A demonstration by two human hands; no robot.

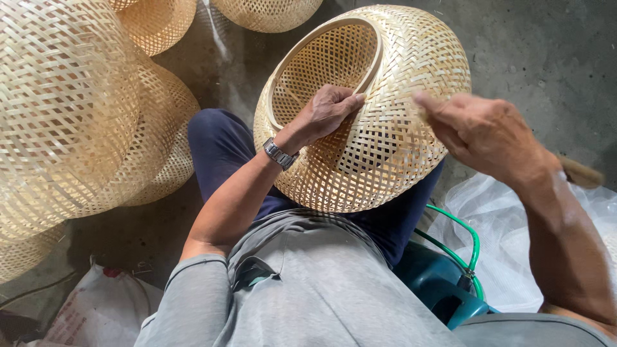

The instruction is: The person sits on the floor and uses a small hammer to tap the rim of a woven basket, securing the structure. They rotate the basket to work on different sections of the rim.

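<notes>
On a grey concrete floor beside a pile of finished baskets, a woven bamboo basket is steadied on the lap, its rim gripped by the left hand's curled fingers, while the right hand, fingers pinched together, is held against its outer weave.

- Bottom left, on the concrete floor: 1 white sack, crumpled, with faded red print.
- Right side: 1 clear plastic bag, translucent white, bunched beside the teal stool.
- No signs, no screens.
</notes>
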